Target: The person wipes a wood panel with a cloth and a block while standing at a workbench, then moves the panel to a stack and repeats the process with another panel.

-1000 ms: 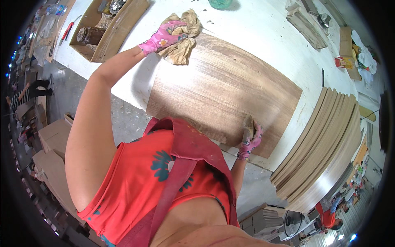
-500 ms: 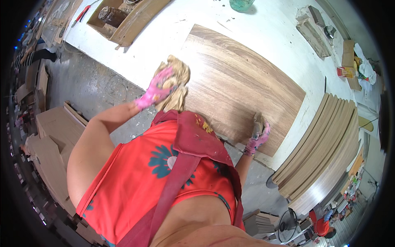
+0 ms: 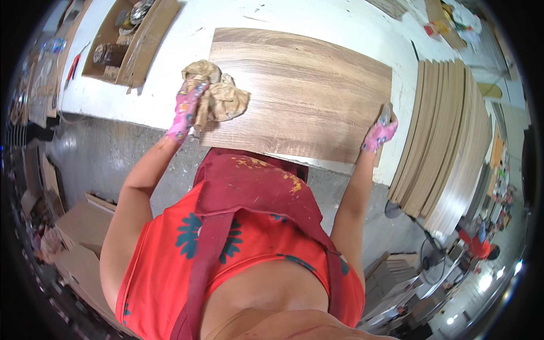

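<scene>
A wood-grain panel [image 3: 300,90] lies flat on a white worktop, its near edge by my apron. My left hand [image 3: 187,110], in a pink patterned glove, is closed on a crumpled beige rag [image 3: 226,101]. The rag lies over the panel's left edge and partly on the worktop. At the panel's right edge is my right hand [image 3: 381,133], in a matching glove with its fingers curled. Something greyish shows at those fingertips; whether it is a small object or the soiled glove itself is unclear.
A stack of wood-grain boards [image 3: 436,136] stands right of the panel. At the back left, a cardboard box [image 3: 141,48] holds jars, with a red-handled tool [image 3: 73,68] beside it. Another carton [image 3: 445,25] stands at the far right. Flattened cardboard [image 3: 85,226] lies at lower left.
My left hand has moved the rag to the panel's left edge. My right hand has shifted from the panel's near right part to its right edge. The whole view has turned.
</scene>
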`<state>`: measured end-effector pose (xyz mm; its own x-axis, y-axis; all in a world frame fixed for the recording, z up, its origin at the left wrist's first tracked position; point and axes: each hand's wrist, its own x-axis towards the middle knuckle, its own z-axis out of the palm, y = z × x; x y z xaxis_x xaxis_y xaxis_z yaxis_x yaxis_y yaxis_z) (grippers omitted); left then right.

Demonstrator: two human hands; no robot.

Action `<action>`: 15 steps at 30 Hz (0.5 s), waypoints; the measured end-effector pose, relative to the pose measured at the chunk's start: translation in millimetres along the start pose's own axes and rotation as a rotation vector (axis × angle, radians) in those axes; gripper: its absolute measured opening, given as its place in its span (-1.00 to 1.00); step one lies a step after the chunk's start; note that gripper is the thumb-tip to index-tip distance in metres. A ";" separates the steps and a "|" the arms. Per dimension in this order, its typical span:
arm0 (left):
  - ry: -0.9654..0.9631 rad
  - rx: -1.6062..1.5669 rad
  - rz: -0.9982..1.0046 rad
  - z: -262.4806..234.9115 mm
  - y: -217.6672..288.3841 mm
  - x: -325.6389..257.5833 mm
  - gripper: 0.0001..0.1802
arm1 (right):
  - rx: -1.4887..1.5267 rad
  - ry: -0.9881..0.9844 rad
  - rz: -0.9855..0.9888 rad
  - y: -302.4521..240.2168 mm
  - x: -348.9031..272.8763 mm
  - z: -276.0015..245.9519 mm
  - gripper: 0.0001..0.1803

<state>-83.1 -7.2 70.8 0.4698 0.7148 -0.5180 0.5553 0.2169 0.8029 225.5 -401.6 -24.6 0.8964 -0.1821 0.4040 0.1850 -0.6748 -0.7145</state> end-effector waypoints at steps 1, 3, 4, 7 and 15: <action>-0.040 -0.034 0.288 6.4 -35.0 29.5 -0.33 | 0.036 0.016 0.104 6.7 5.7 5.6 -0.42; 0.152 0.168 0.521 19.2 -51.5 50.6 -0.31 | -0.079 0.035 0.118 -8.6 -2.1 2.8 -0.54; 0.017 -0.100 0.303 15.2 -45.4 45.2 -0.35 | -0.139 0.043 0.126 -14.0 -5.9 0.7 -0.60; -0.191 -0.322 0.349 -0.2 -55.7 58.3 -0.36 | -0.210 0.050 0.171 4.7 -18.1 -7.9 -0.63; -0.190 -0.052 0.381 -16.0 -38.6 65.3 -0.52 | 0.126 0.198 0.311 22.7 -131.6 -86.0 -0.63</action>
<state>-84.9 41.7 10.7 0.7551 0.6166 -0.2227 0.2845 -0.0022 0.9587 77.0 -454.5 -44.8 0.8250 -0.5065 0.2507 -0.0239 -0.4745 -0.8799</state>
